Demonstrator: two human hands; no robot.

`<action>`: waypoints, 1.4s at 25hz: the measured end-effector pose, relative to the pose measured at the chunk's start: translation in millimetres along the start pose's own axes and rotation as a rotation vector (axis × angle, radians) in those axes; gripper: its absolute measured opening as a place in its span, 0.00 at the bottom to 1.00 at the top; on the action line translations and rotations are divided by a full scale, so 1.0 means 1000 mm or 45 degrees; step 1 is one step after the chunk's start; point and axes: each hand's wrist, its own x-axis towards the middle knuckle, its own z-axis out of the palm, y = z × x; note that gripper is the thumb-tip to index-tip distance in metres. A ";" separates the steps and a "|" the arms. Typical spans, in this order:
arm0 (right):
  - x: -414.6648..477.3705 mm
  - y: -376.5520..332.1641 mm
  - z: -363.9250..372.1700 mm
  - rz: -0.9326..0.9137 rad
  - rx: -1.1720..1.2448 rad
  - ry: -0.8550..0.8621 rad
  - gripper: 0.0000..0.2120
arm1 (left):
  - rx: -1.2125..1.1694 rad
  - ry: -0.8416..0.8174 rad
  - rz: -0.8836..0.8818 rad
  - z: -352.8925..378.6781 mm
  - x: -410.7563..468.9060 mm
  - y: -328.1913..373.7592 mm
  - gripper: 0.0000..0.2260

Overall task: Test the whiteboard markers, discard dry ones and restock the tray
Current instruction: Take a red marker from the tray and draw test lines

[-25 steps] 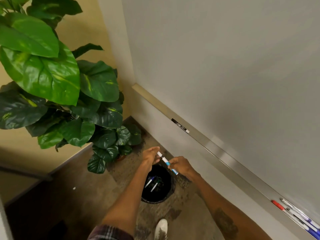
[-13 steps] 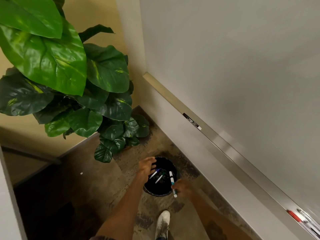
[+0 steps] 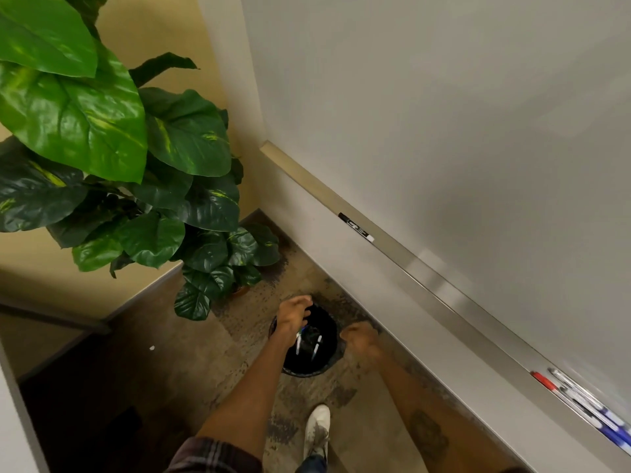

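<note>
A round black bin stands on the floor below the whiteboard. Two discarded markers lie inside it. My left hand hangs over the bin's left rim, fingers loosely curled and holding nothing. My right hand hovers at the bin's right rim, also loosely curled and holding nothing. On the whiteboard's metal tray, a single black marker lies near the left end. Several red, black and blue markers lie together at the right end.
A big leafy potted plant fills the corner at left, its lowest leaves close to the bin. My white shoe stands just in front of the bin. The whiteboard runs along the right. The floor is worn and stained.
The blue marker that both hands held, then only the right, is gone from my right hand. Both hands have dropped to the bin's rim. The view has tilted down.
</note>
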 end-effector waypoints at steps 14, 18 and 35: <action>-0.103 0.103 -0.180 -0.112 0.504 0.510 0.08 | 0.402 -0.466 0.210 0.207 -0.098 -0.010 0.11; -0.130 0.161 -0.223 -0.073 0.651 0.656 0.05 | 0.506 -0.588 0.249 0.268 -0.130 -0.028 0.13; -0.135 0.353 -0.283 0.350 0.653 0.899 0.15 | 0.766 -0.736 0.307 0.423 -0.174 -0.104 0.15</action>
